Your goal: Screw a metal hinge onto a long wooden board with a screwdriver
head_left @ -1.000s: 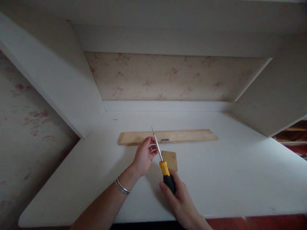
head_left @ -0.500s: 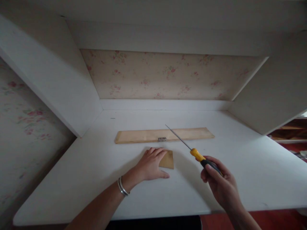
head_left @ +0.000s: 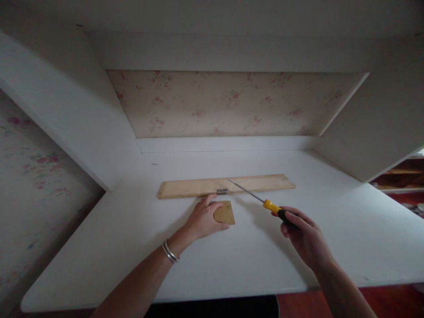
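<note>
My right hand [head_left: 304, 238] is closed round the yellow and black handle of a screwdriver [head_left: 272, 206]. Its thin metal shaft points up and left, the tip showing over a long, pale wooden board [head_left: 188, 187]. On the near edge of that board sits a small metal hinge [head_left: 222, 191]. Just in front of it my left hand [head_left: 203, 217] grips a small wooden piece [head_left: 226, 213], thumb at the near edge and fingers at the far edge. One fingertip reaches close to the hinge; whether it touches cannot be made out. The hand covers the piece's left end.
Everything lies on a white desk top [head_left: 265, 265] with a rounded front left corner. White side panels [head_left: 76, 106] rise at left and right, with a shelf overhead. A flowered back wall [head_left: 212, 104] is behind. Open shelving [head_left: 400, 172] shows at far right.
My left hand has slid the small wooden piece slightly away from me and left, nearer the hinge. The screwdriver's tip appears slightly lower, its shaft tilted flatter.
</note>
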Tool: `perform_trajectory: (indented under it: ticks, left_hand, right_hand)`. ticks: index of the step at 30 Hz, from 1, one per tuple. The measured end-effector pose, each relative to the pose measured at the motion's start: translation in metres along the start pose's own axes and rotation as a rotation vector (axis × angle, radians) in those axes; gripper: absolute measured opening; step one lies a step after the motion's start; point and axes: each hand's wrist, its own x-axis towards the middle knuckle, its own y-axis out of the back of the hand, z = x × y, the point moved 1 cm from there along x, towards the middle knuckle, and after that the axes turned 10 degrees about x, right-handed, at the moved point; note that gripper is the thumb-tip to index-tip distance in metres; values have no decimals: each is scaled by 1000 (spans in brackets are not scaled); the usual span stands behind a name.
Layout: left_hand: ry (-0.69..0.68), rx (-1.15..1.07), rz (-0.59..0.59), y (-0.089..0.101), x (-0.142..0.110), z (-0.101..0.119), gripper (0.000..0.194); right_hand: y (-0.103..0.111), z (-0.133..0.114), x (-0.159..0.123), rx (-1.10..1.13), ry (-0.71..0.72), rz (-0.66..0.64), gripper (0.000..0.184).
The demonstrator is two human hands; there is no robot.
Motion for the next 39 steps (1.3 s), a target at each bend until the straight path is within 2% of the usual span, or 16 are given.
perform_trajectory:
  ticks: [6,14,21,29,35,39]
  left_hand:
    - [51,-29,-4,-6,4,-4,65]
    - [88,-88,50,-5,2,1,61]
    - [106,-294,158,-8,6,-3,40]
    - [84,-393,204,-8,8,-3,31]
    - [183,-535,283,-5,7,-1,22]
    - [218,-661,296,-7,8,-1,23]
  right_hand:
    - [15,4,0,-37,-70,32,35]
    - [29,-4,4,-132,-133,62,36]
    - [25,2,11,-150,-165,60,32]
    - [22,6,16,-135,-149,36,28]
    - [22,4,14,-135,-138,48,29]
    - [22,5,14,-121,-132,47,28]
